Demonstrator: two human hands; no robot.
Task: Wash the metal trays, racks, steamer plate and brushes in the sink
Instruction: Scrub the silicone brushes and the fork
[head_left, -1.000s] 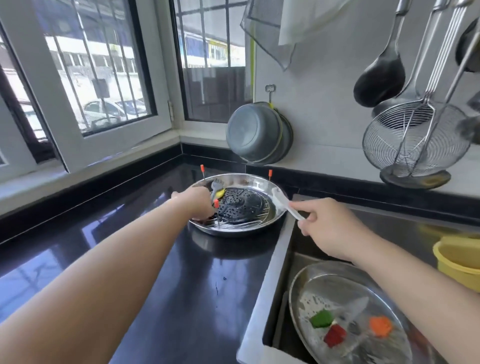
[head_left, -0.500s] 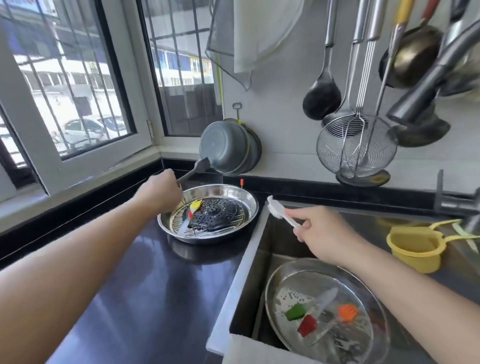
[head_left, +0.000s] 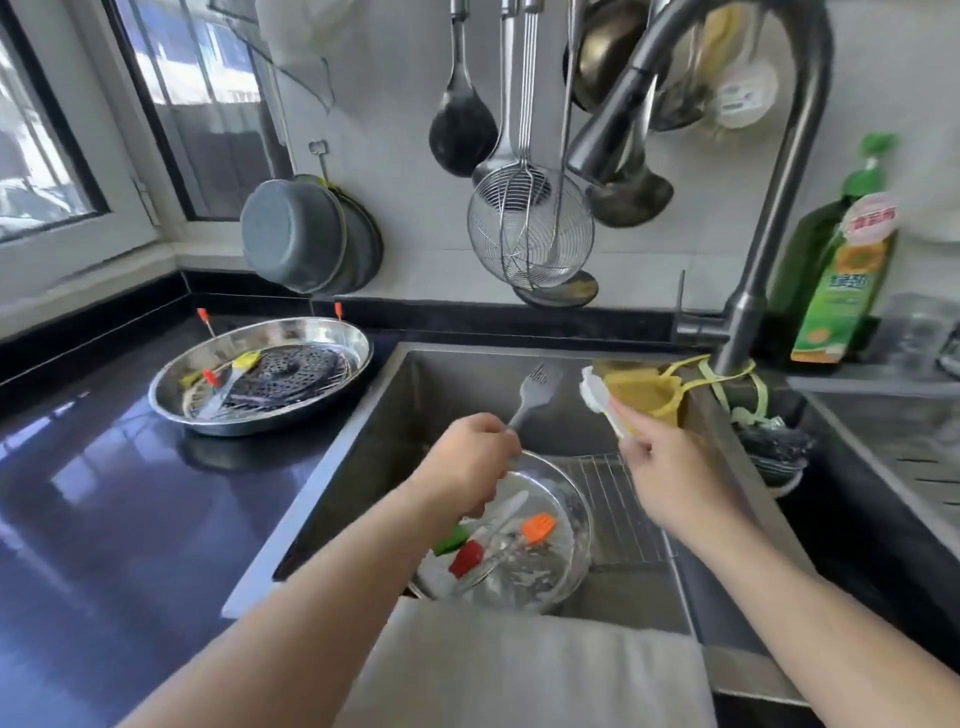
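- Fingers of the left hand (head_left: 470, 457) curl round a grey brush (head_left: 535, 395), head up, at frame centre over the sink (head_left: 447, 384).
- Right hand (head_left: 670, 467) pinches a white brush (head_left: 597, 397) beside the yellow cup (head_left: 649, 397).
- Sink tray (head_left: 571, 519), lower centre, holds three coloured brushes; a rack (head_left: 618, 499) lies under it.
- Second tray (head_left: 260, 374), left on the counter (head_left: 104, 493), holds the steamer plate (head_left: 288, 371).
- Wet handles could slip, I'd guess, and drop a brush noisily onto the tray below.
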